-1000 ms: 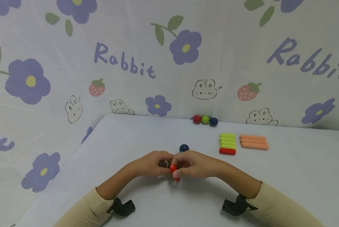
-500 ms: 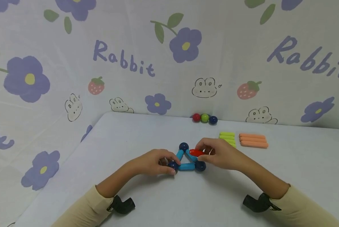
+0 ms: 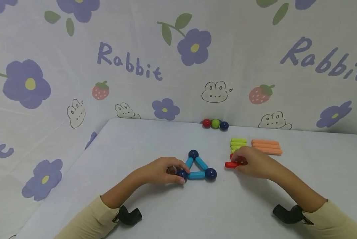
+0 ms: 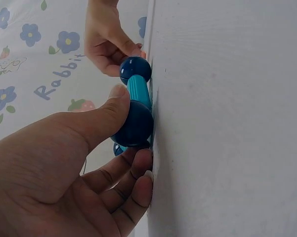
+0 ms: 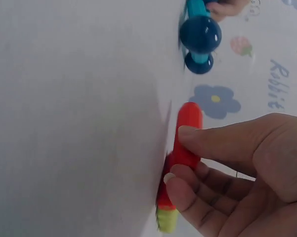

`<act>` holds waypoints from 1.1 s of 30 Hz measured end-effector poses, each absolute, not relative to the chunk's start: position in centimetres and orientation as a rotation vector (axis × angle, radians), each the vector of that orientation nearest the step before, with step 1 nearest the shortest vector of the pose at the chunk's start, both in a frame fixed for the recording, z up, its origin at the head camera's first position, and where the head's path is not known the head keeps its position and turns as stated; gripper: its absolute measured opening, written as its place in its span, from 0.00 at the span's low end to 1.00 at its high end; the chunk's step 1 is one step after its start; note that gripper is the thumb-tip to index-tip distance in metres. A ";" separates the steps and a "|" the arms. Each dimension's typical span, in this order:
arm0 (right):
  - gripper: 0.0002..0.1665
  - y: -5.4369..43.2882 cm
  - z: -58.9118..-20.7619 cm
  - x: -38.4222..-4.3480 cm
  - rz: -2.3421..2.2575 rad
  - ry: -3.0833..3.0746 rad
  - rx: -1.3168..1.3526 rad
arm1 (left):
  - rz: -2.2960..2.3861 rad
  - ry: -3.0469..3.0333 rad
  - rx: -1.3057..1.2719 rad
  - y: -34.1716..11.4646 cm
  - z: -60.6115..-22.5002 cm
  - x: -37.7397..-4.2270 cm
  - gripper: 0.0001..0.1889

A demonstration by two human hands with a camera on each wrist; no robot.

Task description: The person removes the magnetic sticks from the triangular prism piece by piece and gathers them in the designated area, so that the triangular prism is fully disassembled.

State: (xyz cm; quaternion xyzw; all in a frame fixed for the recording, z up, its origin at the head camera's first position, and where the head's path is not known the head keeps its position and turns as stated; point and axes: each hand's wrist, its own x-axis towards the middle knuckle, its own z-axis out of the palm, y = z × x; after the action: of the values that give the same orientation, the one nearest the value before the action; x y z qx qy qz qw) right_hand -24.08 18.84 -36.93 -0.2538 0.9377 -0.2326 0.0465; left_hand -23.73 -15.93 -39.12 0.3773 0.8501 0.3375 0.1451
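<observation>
The left hand pinched the left corner ball of a triangle made from light blue rods and dark blue balls, which lay flat near the middle of the white tabletop. The head view gave the whole triangle but hid much of that grip; the left wrist view showed the thumb pressed on the corner ball and the other fingers curled beside it. To the right of the triangle and apart from it, the right hand held a red rod between thumb and bent fingers. From the head only a sliver of a second red rod showed past the fingers, while the right wrist view revealed more of it beneath the held one, next to a yellow-green end. Whether the two red rods touched could not be told. Only the head view took in the row of orange rods beside the yellow-green rods, and the red ball, green ball and blue ball lined up at the back.
</observation>
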 end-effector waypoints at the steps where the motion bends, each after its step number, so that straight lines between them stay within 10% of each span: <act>1: 0.12 19.1 -36.9 -24.2 -0.699 2.856 -0.769 | 0.972 2.450 1.083 -15.9 -39.1 -23.7 0.16; 33: 0.07 20.7 -37.0 -25.0 -0.629 2.997 -0.686 | 0.961 2.459 1.049 -15.9 -39.3 -23.8 0.16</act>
State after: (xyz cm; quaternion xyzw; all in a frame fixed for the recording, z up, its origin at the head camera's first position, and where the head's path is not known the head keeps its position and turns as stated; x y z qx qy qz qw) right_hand -25.02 20.70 -37.02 -0.2186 0.9550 -0.2004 0.0019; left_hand -23.80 -15.93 -39.28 0.3652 0.8557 0.3345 0.1500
